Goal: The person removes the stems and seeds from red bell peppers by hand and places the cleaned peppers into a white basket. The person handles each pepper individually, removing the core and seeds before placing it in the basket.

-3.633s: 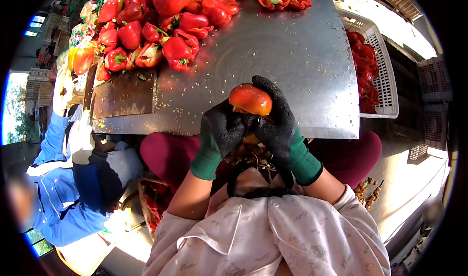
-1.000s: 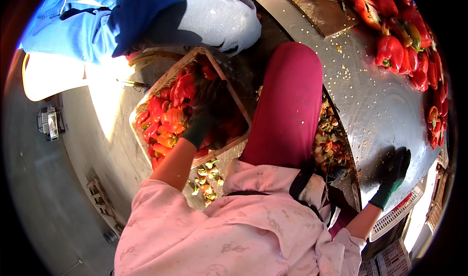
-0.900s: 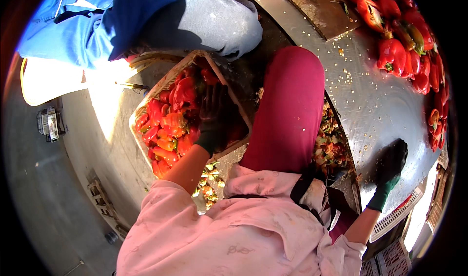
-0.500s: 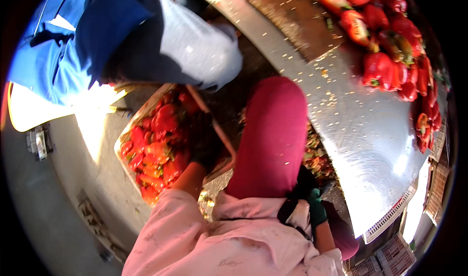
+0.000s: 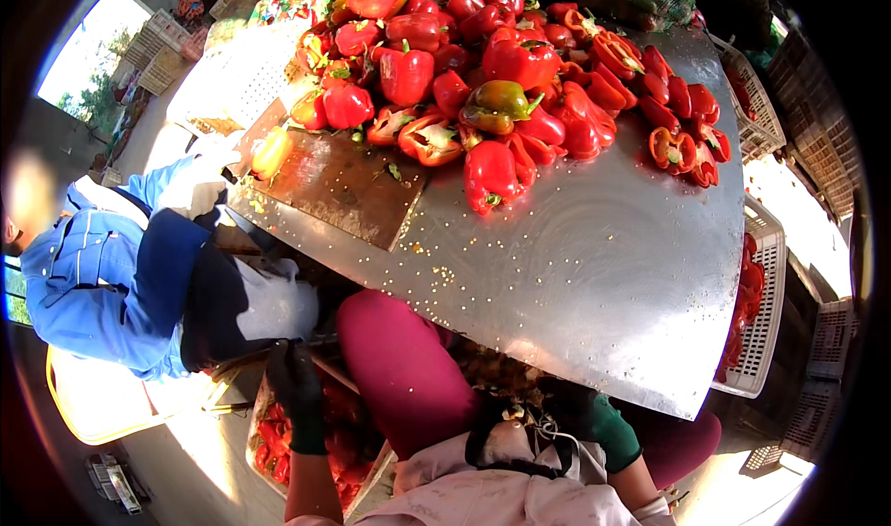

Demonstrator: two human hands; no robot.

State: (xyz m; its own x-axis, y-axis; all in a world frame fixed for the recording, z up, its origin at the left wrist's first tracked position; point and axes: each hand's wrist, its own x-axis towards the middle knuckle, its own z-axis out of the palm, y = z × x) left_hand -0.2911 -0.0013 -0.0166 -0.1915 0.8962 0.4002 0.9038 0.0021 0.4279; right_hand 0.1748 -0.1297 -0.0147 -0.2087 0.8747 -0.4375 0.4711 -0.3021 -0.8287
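My left hand (image 5: pixel 297 391), in a dark glove with a green cuff, is raised above the rim of a crate (image 5: pixel 379 475) of red peppers (image 5: pixel 348 447) beside my left knee. Its fingers point away from me, stretched out, and no pepper shows in them. My right hand (image 5: pixel 608 433), in a green glove, rests low by my lap under the near edge of the metal table (image 5: pixel 557 275). Shadow hides its fingers, so whatever they may hold cannot be made out. A large heap of red bell peppers (image 5: pixel 408 76), some cut in half, covers the far part of the table.
A brown cutting board (image 5: pixel 343 187) lies at the table's left, bearing an orange-yellow pepper (image 5: pixel 271 153). Scattered seeds dot the metal. A co-worker in a blue jacket (image 5: pixel 102 266) sits at my left. White plastic crates (image 5: pixel 766 294) with red peppers stand beyond the right edge.
The view has swung up from the crate to the table. My left hand, down among the peppers before, has come up out of the crate. My right hand remains low by my lap.
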